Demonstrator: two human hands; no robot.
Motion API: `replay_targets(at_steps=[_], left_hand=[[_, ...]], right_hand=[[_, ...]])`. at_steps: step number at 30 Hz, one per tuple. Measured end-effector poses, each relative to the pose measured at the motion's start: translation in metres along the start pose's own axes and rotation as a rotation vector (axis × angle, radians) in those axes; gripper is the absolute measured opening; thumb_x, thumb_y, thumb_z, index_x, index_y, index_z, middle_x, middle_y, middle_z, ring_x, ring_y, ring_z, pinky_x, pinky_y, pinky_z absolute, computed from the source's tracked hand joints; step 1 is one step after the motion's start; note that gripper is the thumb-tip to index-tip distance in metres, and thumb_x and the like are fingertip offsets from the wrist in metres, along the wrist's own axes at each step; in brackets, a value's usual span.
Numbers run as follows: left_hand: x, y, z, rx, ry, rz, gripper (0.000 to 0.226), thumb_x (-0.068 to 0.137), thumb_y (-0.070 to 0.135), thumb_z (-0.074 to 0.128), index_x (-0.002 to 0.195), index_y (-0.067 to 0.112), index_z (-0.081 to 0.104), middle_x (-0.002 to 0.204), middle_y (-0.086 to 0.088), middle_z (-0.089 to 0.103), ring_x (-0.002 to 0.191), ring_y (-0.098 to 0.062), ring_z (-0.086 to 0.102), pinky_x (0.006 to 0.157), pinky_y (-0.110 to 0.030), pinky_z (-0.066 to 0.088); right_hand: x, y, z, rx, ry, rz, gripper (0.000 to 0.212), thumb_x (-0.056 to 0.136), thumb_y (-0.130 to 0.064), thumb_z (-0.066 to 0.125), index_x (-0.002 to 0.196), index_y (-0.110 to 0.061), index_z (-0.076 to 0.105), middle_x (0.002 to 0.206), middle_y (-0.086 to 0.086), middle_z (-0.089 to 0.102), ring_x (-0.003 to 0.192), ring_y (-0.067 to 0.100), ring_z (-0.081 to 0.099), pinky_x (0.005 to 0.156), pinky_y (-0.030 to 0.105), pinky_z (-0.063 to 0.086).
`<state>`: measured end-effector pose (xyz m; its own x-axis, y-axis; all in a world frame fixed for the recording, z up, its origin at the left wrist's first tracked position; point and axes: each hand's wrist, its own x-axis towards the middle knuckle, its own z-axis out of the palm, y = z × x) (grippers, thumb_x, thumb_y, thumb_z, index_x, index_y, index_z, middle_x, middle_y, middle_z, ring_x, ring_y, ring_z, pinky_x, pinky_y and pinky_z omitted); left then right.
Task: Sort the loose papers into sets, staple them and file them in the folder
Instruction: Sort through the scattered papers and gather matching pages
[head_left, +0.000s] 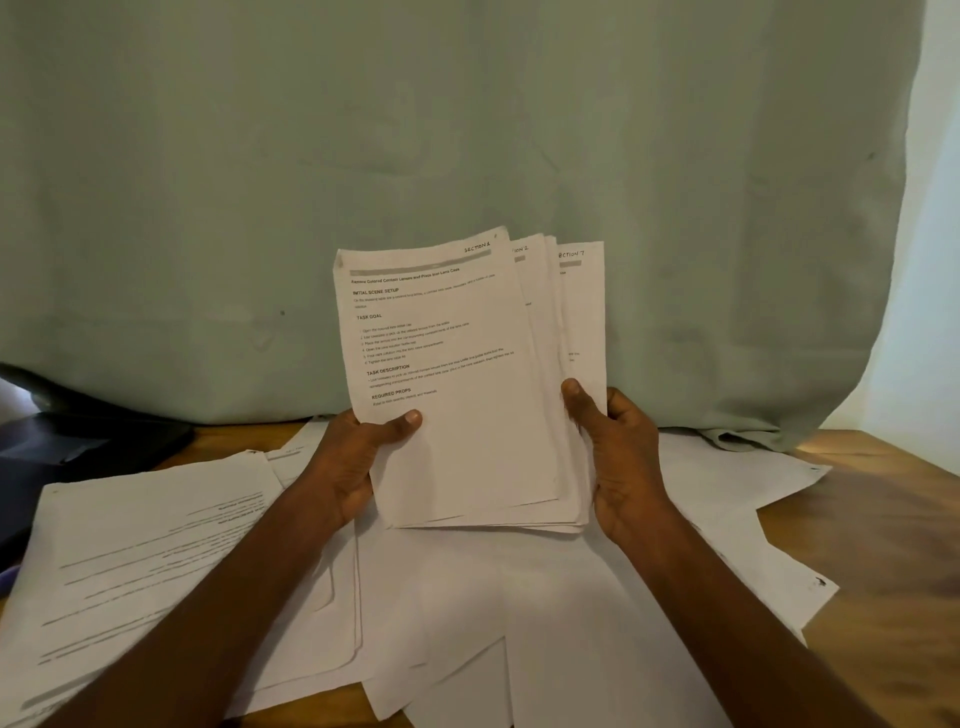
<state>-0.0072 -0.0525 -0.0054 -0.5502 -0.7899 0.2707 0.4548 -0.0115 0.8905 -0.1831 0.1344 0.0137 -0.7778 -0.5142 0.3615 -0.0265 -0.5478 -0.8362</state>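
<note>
Sorting a fanned stack of white printed papers (467, 395).
Left hand (358, 462) and right hand (618, 457) are pinching its edges; reading the section labels before splitting is advisable.

The scene is dim and soft, with a greenish cast. Daylight enters at the far right past the pale green cloth curtain (467, 156), washing out that edge and warming the brown wooden table (893, 545). Wide-angle bending shows toward the borders. Near-left printed white sheets (145, 561) are smeared and unreadable.
</note>
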Motion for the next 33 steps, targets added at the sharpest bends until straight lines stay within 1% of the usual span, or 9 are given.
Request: replay_targets(at_steps=[6, 11, 14, 17, 21, 25, 29, 31, 33], left_hand=[[0.001, 0.002, -0.002, -0.006, 0.027, 0.024, 0.053, 0.087, -0.005, 0.072, 0.137, 0.009, 0.063, 0.13, -0.011, 0.071, 0.124, -0.033, 0.065, 0.111, -0.052, 0.047], [0.002, 0.004, -0.008, 0.093, -0.15, -0.002, 0.061, 0.082, 0.006, 0.076, 0.14, 0.014, 0.062, 0.134, -0.006, 0.069, 0.129, -0.028, 0.062, 0.114, -0.049, 0.044], [0.002, 0.005, -0.006, 0.142, -0.11, 0.04, 0.065, 0.075, 0.009, 0.08, 0.137, 0.013, 0.064, 0.133, -0.004, 0.07, 0.127, -0.023, 0.063, 0.116, -0.046, 0.043], [0.004, 0.008, -0.01, 0.044, -0.041, 0.045, 0.064, 0.074, 0.008, 0.078, 0.136, 0.013, 0.063, 0.133, -0.007, 0.07, 0.126, -0.027, 0.064, 0.114, -0.05, 0.045], [0.006, 0.008, -0.017, -0.161, 0.06, 0.013, 0.055, 0.085, 0.003, 0.071, 0.139, 0.014, 0.061, 0.134, -0.009, 0.069, 0.121, -0.027, 0.065, 0.104, -0.048, 0.052], [0.007, 0.009, -0.022, -0.309, 0.161, -0.042, 0.024, 0.099, 0.004, 0.063, 0.118, 0.018, 0.07, 0.119, -0.005, 0.075, 0.097, -0.019, 0.074, 0.077, -0.038, 0.063], [0.007, 0.011, -0.02, -0.309, 0.163, 0.051, 0.046, 0.098, 0.002, 0.063, 0.142, 0.014, 0.058, 0.14, -0.01, 0.064, 0.124, -0.028, 0.063, 0.105, -0.049, 0.052], [0.007, 0.01, -0.017, -0.246, 0.165, 0.118, 0.054, 0.096, -0.001, 0.064, 0.147, 0.01, 0.053, 0.143, -0.011, 0.061, 0.132, -0.031, 0.058, 0.112, -0.051, 0.047], [0.007, 0.008, -0.012, -0.156, 0.139, 0.175, 0.056, 0.094, -0.003, 0.066, 0.147, 0.008, 0.052, 0.143, -0.012, 0.061, 0.133, -0.031, 0.058, 0.113, -0.049, 0.046]], right_hand=[[0.004, 0.004, -0.003, -0.035, -0.03, -0.019, 0.028, 0.094, -0.027, 0.073, 0.12, -0.018, 0.073, 0.112, -0.003, 0.077, 0.102, 0.016, 0.073, 0.085, 0.03, 0.06], [0.004, 0.003, -0.004, -0.028, -0.048, -0.025, 0.024, 0.092, -0.017, 0.075, 0.116, -0.022, 0.074, 0.109, -0.002, 0.078, 0.099, 0.016, 0.074, 0.078, 0.024, 0.06], [0.002, 0.001, -0.003, -0.029, -0.037, -0.013, 0.022, 0.09, -0.019, 0.078, 0.112, -0.02, 0.076, 0.108, 0.0, 0.078, 0.098, 0.017, 0.074, 0.082, 0.029, 0.061], [0.004, 0.0, -0.002, -0.051, 0.073, 0.013, 0.016, 0.094, -0.022, 0.074, 0.109, -0.018, 0.076, 0.108, 0.002, 0.077, 0.098, 0.017, 0.072, 0.087, 0.028, 0.059], [0.004, 0.0, -0.005, -0.134, 0.104, 0.097, 0.016, 0.1, -0.022, 0.063, 0.111, -0.016, 0.073, 0.098, 0.005, 0.078, 0.078, 0.015, 0.073, 0.061, 0.026, 0.055], [0.002, -0.001, -0.007, -0.17, 0.027, 0.171, 0.022, 0.103, -0.036, 0.058, 0.113, -0.019, 0.069, 0.099, 0.004, 0.079, 0.085, 0.018, 0.078, 0.063, 0.028, 0.051], [-0.001, 0.0, 0.002, -0.197, -0.135, 0.229, 0.06, 0.083, -0.068, 0.061, 0.123, -0.023, 0.065, 0.107, 0.0, 0.078, 0.097, 0.019, 0.077, 0.073, 0.034, 0.054], [-0.004, 0.001, 0.009, -0.132, -0.172, 0.253, 0.075, 0.076, -0.072, 0.06, 0.133, -0.024, 0.06, 0.121, 0.004, 0.074, 0.109, 0.021, 0.072, 0.082, 0.039, 0.057], [-0.007, 0.003, 0.014, 0.027, -0.14, 0.297, 0.077, 0.082, -0.072, 0.057, 0.142, -0.024, 0.055, 0.133, 0.006, 0.067, 0.122, 0.025, 0.065, 0.093, 0.043, 0.056]])
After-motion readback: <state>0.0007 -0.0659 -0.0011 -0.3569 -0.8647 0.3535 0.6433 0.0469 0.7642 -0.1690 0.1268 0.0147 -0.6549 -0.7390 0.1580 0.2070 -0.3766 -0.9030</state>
